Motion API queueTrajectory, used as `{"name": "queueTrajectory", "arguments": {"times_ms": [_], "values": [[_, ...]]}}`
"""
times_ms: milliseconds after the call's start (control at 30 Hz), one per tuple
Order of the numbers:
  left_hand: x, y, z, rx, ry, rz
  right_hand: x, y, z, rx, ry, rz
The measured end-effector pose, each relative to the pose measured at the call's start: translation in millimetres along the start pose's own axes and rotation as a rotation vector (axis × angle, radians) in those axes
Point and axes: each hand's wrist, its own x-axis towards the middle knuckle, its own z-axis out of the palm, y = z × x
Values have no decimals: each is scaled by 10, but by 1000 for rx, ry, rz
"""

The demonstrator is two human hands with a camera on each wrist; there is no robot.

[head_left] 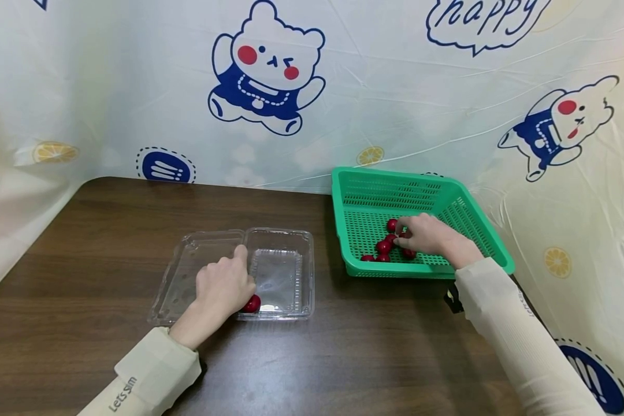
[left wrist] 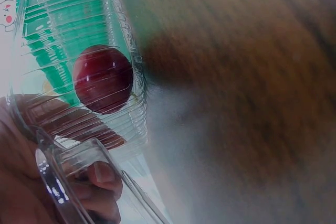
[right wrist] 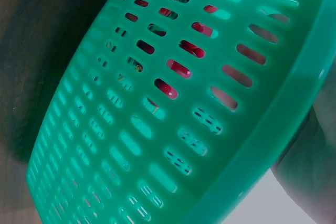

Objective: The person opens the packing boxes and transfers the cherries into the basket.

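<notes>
My left hand [head_left: 223,283] grips the clear plastic clamshell container [head_left: 305,277] along the fold between its lid and its base. Through the clear plastic in the left wrist view, curled fingers [left wrist: 102,174] show. One dark red cherry [left wrist: 103,80] lies in the base, beside the hand at its near left corner. Over in the green basket [head_left: 421,270], my right hand [head_left: 426,234] pinches a cherry between thumb and fingers, mostly covered by them. Several other cherries [head_left: 383,247] lie around those fingertips. The basket wall hides most of this hand in the right wrist view.
The container's open lid [head_left: 179,289] lies flat to the left on the brown wooden table [head_left: 83,254]. At the back and right, a printed cloth [head_left: 161,86] hangs close behind the basket. The basket's raised near rim stands under the right forearm.
</notes>
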Motion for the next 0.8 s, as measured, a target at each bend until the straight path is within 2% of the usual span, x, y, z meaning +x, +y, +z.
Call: {"name": "queueTrajectory", "arguments": {"times_ms": [333, 800], "values": [[-4, 4, -1, -3, 2, 1, -11, -34, -44, 2, 18, 8], [-2, 10, -12, -4, -11, -5, 28, -73, -211, 26, 67, -6]]}}
